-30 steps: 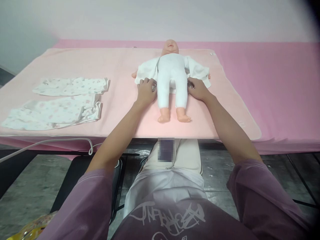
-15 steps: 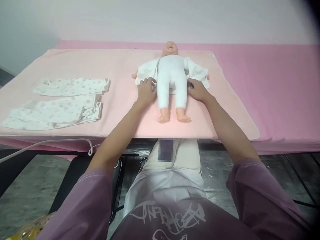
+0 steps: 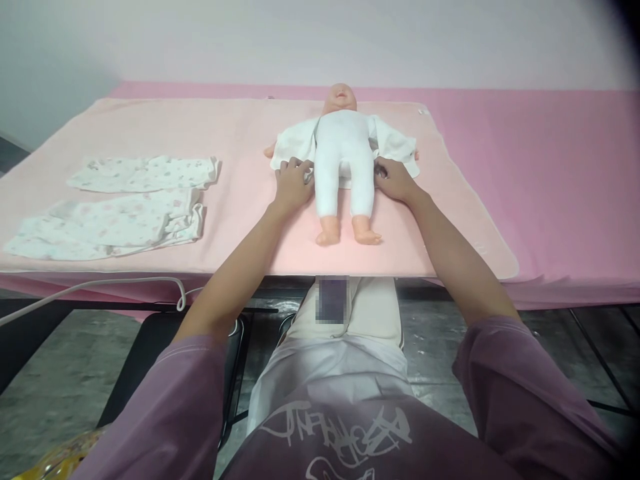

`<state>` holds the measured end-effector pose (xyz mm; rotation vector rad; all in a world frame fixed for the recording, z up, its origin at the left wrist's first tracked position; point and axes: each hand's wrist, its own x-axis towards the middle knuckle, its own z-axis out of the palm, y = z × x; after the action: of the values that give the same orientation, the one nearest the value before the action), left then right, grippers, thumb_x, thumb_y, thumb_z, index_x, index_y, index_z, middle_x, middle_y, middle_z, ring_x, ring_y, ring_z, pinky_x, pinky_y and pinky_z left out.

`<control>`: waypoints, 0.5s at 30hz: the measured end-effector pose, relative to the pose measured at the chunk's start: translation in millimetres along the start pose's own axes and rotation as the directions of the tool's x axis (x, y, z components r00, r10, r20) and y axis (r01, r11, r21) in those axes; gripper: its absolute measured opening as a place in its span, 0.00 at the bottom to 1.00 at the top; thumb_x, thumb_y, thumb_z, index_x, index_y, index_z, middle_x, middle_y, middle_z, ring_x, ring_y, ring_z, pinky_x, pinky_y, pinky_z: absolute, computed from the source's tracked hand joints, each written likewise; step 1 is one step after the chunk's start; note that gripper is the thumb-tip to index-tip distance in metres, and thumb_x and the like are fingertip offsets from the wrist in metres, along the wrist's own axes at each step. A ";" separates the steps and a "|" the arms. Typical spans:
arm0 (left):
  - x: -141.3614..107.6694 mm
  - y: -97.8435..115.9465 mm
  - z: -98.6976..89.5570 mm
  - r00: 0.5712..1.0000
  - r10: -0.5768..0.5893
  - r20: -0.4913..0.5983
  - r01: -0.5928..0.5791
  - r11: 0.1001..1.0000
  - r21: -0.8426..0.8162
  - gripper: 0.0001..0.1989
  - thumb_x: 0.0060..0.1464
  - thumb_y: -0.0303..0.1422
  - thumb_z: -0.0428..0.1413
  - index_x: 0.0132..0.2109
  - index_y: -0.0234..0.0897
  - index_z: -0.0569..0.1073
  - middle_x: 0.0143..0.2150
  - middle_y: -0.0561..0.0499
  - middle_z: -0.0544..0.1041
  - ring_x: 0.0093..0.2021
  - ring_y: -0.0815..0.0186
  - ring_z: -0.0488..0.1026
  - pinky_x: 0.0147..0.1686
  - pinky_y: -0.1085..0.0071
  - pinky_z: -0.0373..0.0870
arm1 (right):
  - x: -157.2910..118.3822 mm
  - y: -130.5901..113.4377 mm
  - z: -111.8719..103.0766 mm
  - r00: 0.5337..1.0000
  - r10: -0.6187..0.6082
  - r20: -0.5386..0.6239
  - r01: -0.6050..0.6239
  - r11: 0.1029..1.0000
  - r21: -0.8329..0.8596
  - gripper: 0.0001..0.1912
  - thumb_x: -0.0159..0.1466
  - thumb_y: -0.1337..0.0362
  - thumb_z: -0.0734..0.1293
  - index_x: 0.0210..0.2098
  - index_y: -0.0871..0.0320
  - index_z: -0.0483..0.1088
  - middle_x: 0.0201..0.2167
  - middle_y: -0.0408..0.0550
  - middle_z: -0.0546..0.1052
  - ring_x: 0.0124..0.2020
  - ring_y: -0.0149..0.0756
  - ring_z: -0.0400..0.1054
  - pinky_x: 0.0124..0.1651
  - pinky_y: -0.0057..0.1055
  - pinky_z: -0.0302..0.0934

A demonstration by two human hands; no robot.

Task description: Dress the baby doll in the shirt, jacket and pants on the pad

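A baby doll (image 3: 345, 143) with a white body and bare feet lies on its back on the pale pink mat (image 3: 240, 220), head away from me. A white garment (image 3: 395, 141) lies under its back, its sleeves spread over both arms. My left hand (image 3: 294, 183) is at the garment's edge beside the doll's left-side hip in view, fingers curled against the cloth. On the other side my right hand (image 3: 397, 180) is closed at the garment's edge by the hip; what its fingertips grip is hidden.
Two folded white patterned garments, the upper one (image 3: 145, 173) and the lower one (image 3: 110, 223), lie on the mat at the left. A white cable (image 3: 125, 282) hangs along the table's front edge. A black chair (image 3: 155, 360) stands below.
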<state>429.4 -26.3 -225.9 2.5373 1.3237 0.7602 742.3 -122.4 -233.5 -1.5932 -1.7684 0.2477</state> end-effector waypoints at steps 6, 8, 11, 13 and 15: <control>0.5 -0.7 2.0 1.000 0.000 0.003 0.000 1.000 0.017 0.20 0.74 0.49 0.49 0.58 0.46 0.79 0.60 0.37 0.76 0.62 0.38 0.67 0.63 0.42 0.65 | 0.2 -0.6 -0.6 1.000 -0.006 0.001 0.006 1.000 0.000 0.15 0.69 0.48 0.68 0.40 0.54 0.75 0.36 0.52 0.80 0.37 0.47 0.65 0.44 0.43 0.62; 0.6 -1.0 1.7 1.000 0.000 0.000 0.000 1.000 0.015 0.20 0.74 0.49 0.50 0.57 0.46 0.79 0.60 0.37 0.76 0.61 0.38 0.67 0.62 0.42 0.65 | 0.2 -0.6 -0.9 1.000 -0.004 0.004 0.004 1.000 0.003 0.14 0.68 0.50 0.68 0.40 0.54 0.75 0.36 0.52 0.80 0.37 0.47 0.65 0.45 0.43 0.63; 1.1 -1.3 0.6 1.000 -0.009 0.008 0.009 1.000 0.011 0.19 0.74 0.49 0.51 0.57 0.45 0.78 0.59 0.37 0.76 0.61 0.39 0.68 0.62 0.43 0.66 | 0.3 -0.1 -1.3 1.000 -0.011 0.009 0.011 1.000 0.013 0.12 0.68 0.52 0.69 0.40 0.54 0.74 0.36 0.52 0.80 0.38 0.47 0.66 0.46 0.44 0.63; 1.8 -1.5 -0.2 1.000 -0.019 0.019 0.019 1.000 0.002 0.18 0.73 0.48 0.52 0.57 0.45 0.78 0.60 0.37 0.77 0.62 0.38 0.68 0.63 0.42 0.66 | 0.4 0.3 -1.5 1.000 -0.017 0.009 0.017 1.000 0.020 0.11 0.68 0.54 0.69 0.40 0.54 0.74 0.37 0.52 0.80 0.38 0.47 0.66 0.47 0.44 0.63; 2.3 -1.8 -0.6 0.999 -0.024 0.022 0.024 1.000 -0.014 0.18 0.73 0.48 0.52 0.57 0.44 0.78 0.60 0.37 0.78 0.62 0.37 0.69 0.63 0.41 0.65 | 0.5 0.6 -1.6 1.000 -0.016 0.008 0.015 1.000 0.020 0.10 0.67 0.54 0.69 0.39 0.54 0.74 0.37 0.52 0.80 0.39 0.48 0.67 0.47 0.44 0.63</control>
<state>429.0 -23.4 -225.3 2.5069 1.3351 0.7328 743.8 -122.4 -232.5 -1.5661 -1.7785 0.2640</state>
